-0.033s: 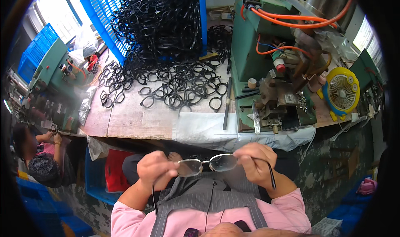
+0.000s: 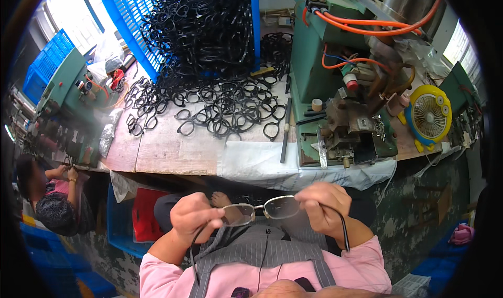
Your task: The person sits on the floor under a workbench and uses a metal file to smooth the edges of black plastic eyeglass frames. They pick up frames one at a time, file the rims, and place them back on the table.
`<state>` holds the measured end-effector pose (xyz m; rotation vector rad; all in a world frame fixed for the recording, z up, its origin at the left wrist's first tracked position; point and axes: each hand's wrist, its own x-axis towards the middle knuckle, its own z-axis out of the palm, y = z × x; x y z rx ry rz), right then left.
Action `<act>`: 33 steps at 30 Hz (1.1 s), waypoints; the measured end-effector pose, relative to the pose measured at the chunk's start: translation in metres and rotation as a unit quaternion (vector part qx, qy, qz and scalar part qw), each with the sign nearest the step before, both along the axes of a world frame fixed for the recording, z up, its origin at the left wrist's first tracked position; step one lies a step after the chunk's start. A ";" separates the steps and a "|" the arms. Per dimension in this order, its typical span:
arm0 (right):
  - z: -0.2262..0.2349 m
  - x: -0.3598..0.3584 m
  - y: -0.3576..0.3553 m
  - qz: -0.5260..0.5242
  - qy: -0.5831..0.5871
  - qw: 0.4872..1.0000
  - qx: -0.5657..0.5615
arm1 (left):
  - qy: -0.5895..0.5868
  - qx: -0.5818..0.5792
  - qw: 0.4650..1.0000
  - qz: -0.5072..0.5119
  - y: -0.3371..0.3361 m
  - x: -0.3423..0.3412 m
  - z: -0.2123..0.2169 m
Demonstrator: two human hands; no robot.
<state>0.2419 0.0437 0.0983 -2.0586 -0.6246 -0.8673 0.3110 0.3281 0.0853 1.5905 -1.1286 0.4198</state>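
A pair of eyeglasses (image 2: 259, 207) with a thin metal frame and dark temples is held in front of my apron, over my lap. The lenses look clear. My left hand (image 2: 195, 217) pinches the left end of the frame near the hinge, and its temple hangs toward my chest. At the opposite end my right hand (image 2: 326, 206) grips the other hinge area; that temple (image 2: 344, 232) curves down past my wrist. Both hands are closed, and the glasses are clear of the workbench (image 2: 173, 154).
Black frames (image 2: 225, 106) lie scattered on the bench, spilling from a blue crate (image 2: 255, 30). A green machine (image 2: 314, 51) with orange hoses stands at right, beside a yellow fan (image 2: 430, 114). A rod (image 2: 286, 135) lies on the bench. A seated co-worker (image 2: 55, 198) is at far left.
The glasses have dipped and tilted slightly, and the right temple has swung a little. Both hands still hold the glasses and have shifted only slightly.
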 end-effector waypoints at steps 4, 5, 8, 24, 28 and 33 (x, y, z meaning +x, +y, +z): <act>0.027 -0.019 0.004 0.089 -0.042 0.995 0.013 | -0.007 -0.054 0.998 -0.041 0.009 -0.018 0.027; 0.031 -0.020 0.005 0.101 -0.042 0.994 0.010 | -0.011 -0.053 0.997 -0.053 0.011 -0.021 0.033; 0.046 -0.018 0.012 0.118 -0.091 0.988 0.038 | -0.026 -0.071 0.994 -0.075 0.013 -0.025 0.046; 0.102 -0.023 0.032 0.176 -0.131 0.955 0.198 | -0.044 -0.280 0.957 -0.068 -0.014 -0.022 0.080; 0.098 -0.038 0.045 0.162 -0.050 0.928 0.333 | -0.063 -0.266 0.954 -0.123 -0.009 -0.019 0.077; 0.058 -0.013 0.016 0.290 -0.243 0.887 0.266 | -0.090 -0.316 0.935 -0.134 -0.010 -0.016 0.073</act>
